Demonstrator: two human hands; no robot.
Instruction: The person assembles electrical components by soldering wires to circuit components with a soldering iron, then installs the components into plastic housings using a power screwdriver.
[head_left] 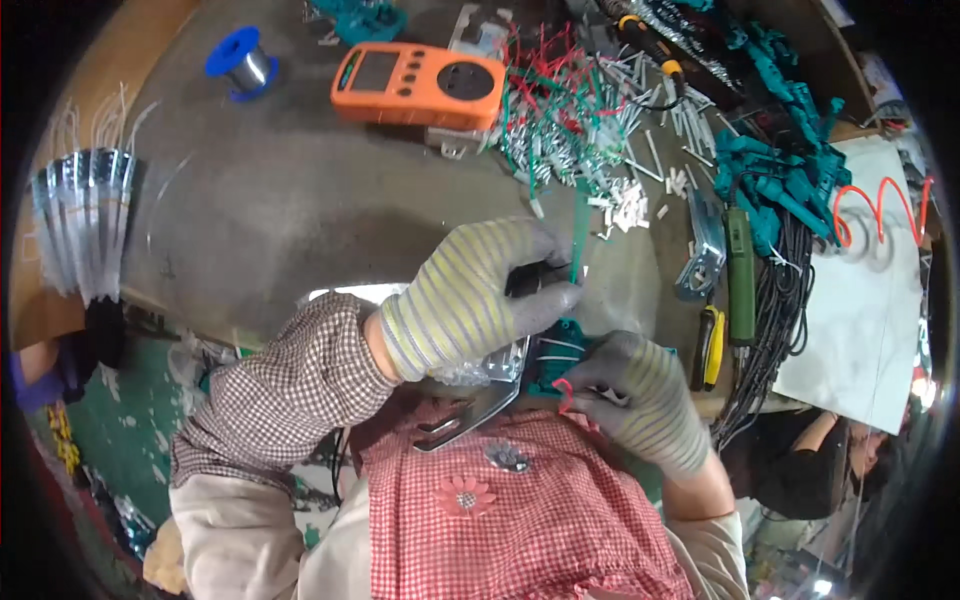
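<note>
My left hand (485,290), in a grey and yellow striped glove, is raised over the table's near side with thumb and forefinger curled together. A green strip or wire (580,235) runs down beside its fingertips; what the fingers pinch is too small to tell. Lower right, my right hand (640,395) wears a matching glove and pinches a short red wire (565,395). Between the hands lies a dark green plastic part (560,352), its right side partly covered by my right fingers. A bent metal bracket (470,415) juts toward my apron from beside it.
An orange multimeter (420,85) and a blue solder spool (242,65) stand at the back. Loose white tubes and red and green wires (570,110) are heaped right of the meter. Farther right are a green-handled tool (740,275), yellow-handled cutters (710,345) and black cables (780,300).
</note>
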